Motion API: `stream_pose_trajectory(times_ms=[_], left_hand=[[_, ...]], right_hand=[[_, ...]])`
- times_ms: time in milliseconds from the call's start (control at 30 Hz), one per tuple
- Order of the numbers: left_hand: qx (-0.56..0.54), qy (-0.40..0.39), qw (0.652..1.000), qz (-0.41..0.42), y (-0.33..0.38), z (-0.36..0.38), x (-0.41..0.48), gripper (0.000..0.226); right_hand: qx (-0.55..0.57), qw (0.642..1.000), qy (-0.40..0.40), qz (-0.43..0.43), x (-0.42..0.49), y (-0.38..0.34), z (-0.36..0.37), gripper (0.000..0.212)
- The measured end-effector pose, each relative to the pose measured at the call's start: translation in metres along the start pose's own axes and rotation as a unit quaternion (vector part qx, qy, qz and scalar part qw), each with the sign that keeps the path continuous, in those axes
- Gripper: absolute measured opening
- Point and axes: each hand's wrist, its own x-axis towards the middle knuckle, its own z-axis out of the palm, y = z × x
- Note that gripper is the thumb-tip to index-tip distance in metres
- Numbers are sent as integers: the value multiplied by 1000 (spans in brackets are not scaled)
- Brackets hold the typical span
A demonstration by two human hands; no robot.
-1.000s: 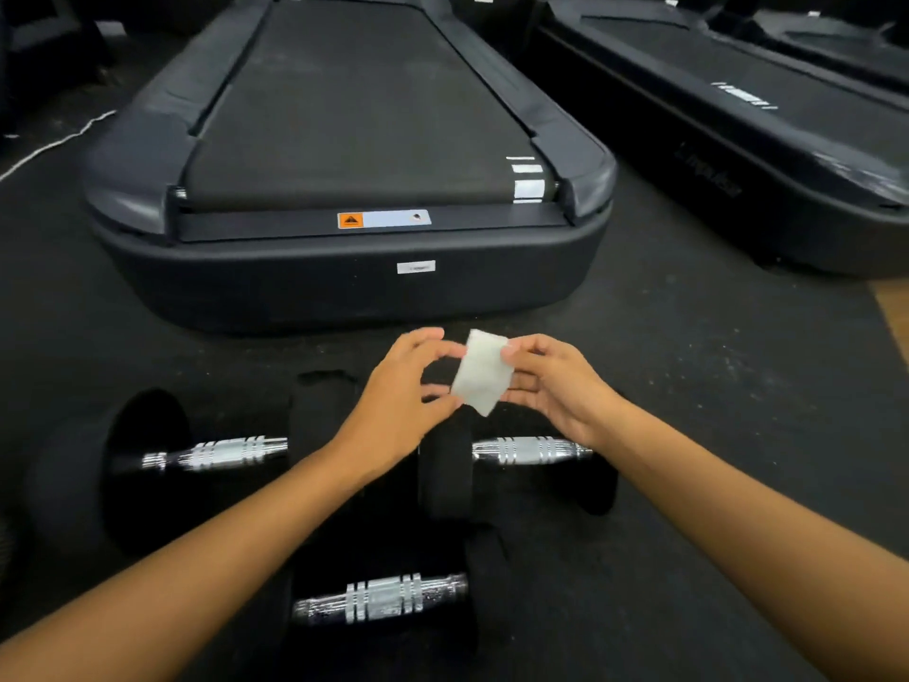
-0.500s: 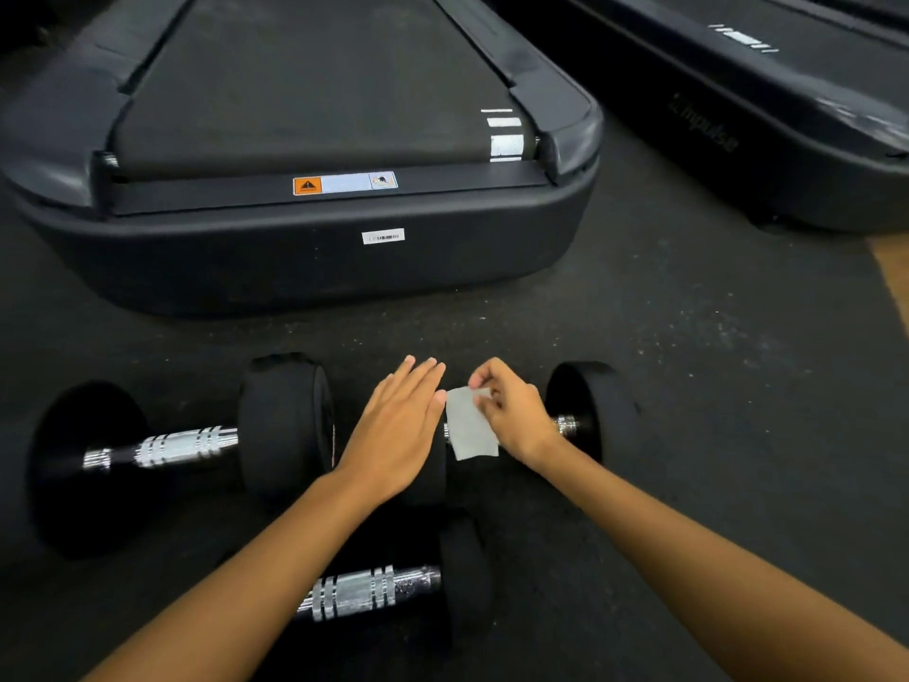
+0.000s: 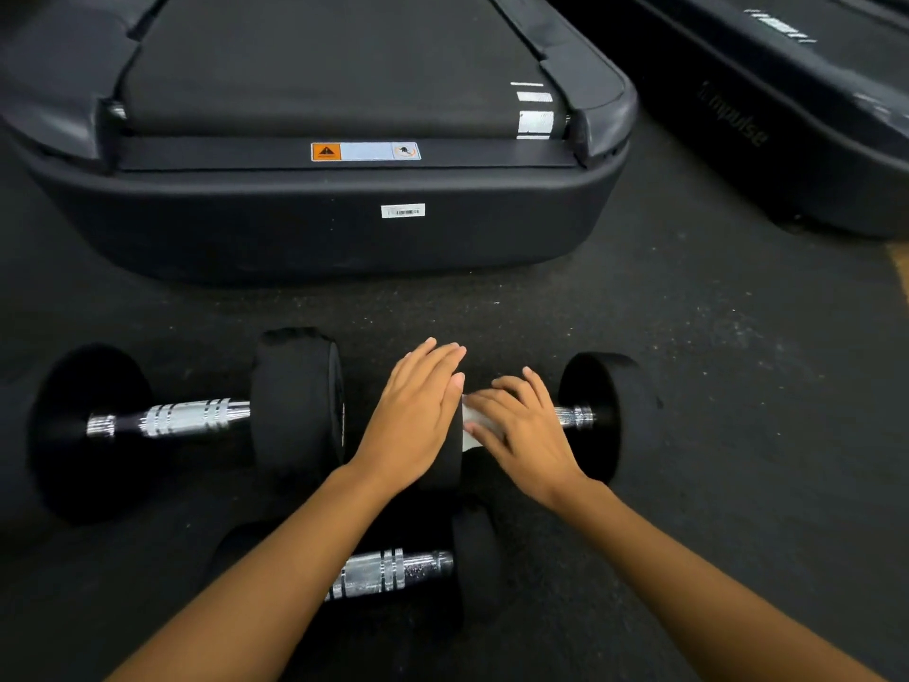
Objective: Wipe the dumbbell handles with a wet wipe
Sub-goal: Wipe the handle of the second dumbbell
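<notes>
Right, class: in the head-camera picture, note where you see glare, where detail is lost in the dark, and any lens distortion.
In the head view, glare glints on the chrome handle; the black weight ends sink into the dark floor; the wide lens bows the treadmill along its near edge.

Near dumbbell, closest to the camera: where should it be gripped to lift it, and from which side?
Grip the near dumbbell by its chrome handle's ringed middle, from above, fingers wrapped across the bar. It lies flat on the floor, black heads holding the bar off it. The left forearm covers its left end.
</notes>
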Motion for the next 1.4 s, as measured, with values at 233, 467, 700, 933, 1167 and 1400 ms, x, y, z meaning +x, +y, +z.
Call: stream_pose_trajectory(times_ms=[233, 467, 700, 933, 1167, 1400], left_hand=[[11, 13, 1000, 11, -1, 4, 0, 44], [9, 7, 1000, 3, 0, 2, 2, 44], [15, 9, 1000, 0, 2, 3, 2, 43], [29, -10, 1000, 6, -1, 1, 0, 44], [25, 8, 1000, 14, -2, 5, 3, 43], [26, 9, 999, 20, -6, 4, 2, 43]], right_hand=[[45, 980, -192, 20, 26, 10, -20, 42], [91, 980, -176, 2, 26, 5, -21, 34], [90, 980, -178, -1, 26, 3, -25, 33], [105, 917, -379, 70, 50, 21, -44, 37], [127, 908, -384, 107, 54, 7, -35, 38], [91, 907, -390, 132, 52, 24, -47, 34]])
